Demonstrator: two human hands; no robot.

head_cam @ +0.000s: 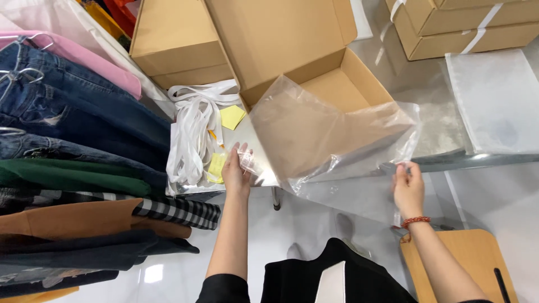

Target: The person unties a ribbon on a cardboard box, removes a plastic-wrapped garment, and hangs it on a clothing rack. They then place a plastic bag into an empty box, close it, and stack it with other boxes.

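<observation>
The clear plastic bag is being pinched by the left hand and right hand; it should be kept stretched flat between them, just above the open box.

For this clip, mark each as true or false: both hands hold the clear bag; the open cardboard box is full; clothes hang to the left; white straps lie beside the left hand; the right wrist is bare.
1. Both hands hold the clear plastic bag. True: the left hand grips one corner and the right hand pinches the other.
2. The open cardboard box is full. False: its visible inside looks empty.
3. Clothes hang at the left. True: jeans, a pink garment and dark pieces.
4. White straps lie beside the left hand. True, with yellow notes among them.
5. The right wrist is bare. False: it wears a red beaded bracelet.
</observation>
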